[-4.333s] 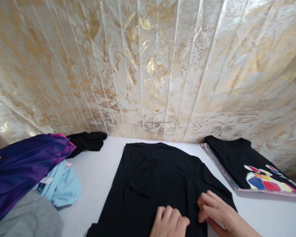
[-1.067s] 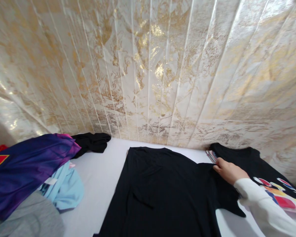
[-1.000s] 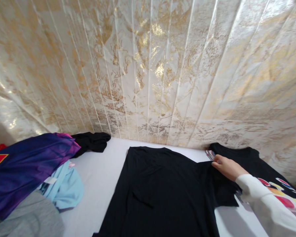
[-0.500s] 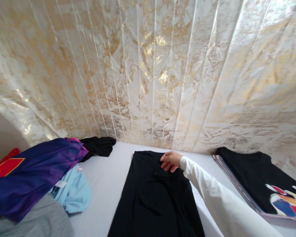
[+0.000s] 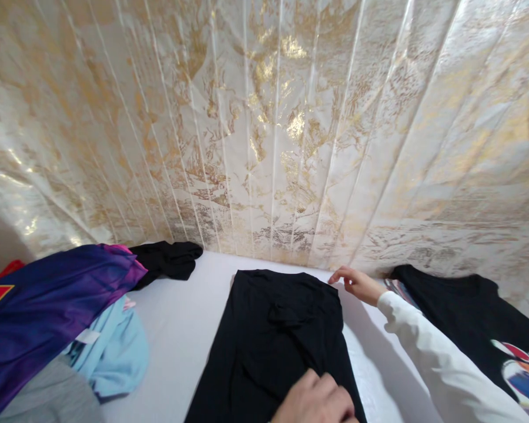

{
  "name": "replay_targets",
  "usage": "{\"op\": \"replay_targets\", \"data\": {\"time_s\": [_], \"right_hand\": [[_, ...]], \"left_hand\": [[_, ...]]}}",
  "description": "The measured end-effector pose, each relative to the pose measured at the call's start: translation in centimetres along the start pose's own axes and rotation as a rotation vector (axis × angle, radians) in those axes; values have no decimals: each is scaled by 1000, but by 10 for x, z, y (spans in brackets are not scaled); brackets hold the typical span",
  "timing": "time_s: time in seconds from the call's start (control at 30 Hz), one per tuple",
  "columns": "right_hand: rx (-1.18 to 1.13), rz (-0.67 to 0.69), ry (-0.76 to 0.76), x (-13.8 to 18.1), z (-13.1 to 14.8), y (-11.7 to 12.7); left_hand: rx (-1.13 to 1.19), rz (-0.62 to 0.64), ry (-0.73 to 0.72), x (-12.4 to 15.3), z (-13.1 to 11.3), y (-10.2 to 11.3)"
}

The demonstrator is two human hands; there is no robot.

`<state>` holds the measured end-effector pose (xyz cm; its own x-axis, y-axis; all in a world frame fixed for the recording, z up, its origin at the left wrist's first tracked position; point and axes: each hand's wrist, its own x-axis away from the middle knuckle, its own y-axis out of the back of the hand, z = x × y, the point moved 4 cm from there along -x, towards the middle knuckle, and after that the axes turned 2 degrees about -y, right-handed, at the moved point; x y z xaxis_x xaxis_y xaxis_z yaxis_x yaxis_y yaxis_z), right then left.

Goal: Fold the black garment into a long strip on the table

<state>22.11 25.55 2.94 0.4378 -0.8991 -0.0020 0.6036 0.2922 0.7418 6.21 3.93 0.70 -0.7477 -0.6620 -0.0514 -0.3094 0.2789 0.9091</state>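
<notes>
Black shirt (image 5: 282,335): lay folded into a long strip at the middle of the white bench (image 5: 180,317).
Left hand (image 5: 315,400): rested on the shirt's near end, fingers curled; grip could not be told.
Right hand (image 5: 360,284): fingers loosely spread, tips at the shirt's far right corner.
Printed shirt (image 5: 458,317): right, apart.
Clothes pile (image 5: 53,311): left.

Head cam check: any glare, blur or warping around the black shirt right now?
Head view: glare patches on the glossy gold wall; its seams fan outward, wide-angle warping; black shirt sharp but so dark its folds barely read; the right hand and its sleeve throw a soft shadow on the white surface; left hand cut by the bottom edge.
</notes>
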Motion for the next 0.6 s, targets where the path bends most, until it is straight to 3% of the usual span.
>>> {"op": "replay_targets", "data": {"time_s": [0.07,0.17,0.23,0.4,0.5,0.6], "right_hand": [[21,8,65,3,-3,-8],[21,11,144,2,0,-18],[7,11,183,0,3,-20],[-135,43,242,-2,11,-17],[-307,129,168,-5,10,-22],[-275,182,81,-13,8,-30]], "left_hand": [[-161,-89,-28,-9,19,27],[-293,-167,144,-10,52,64],[-296,-180,178,-10,64,77],[-227,-301,94,-5,65,88],[-225,-324,55,4,62,91],[-249,-285,16,12,65,93]]}}
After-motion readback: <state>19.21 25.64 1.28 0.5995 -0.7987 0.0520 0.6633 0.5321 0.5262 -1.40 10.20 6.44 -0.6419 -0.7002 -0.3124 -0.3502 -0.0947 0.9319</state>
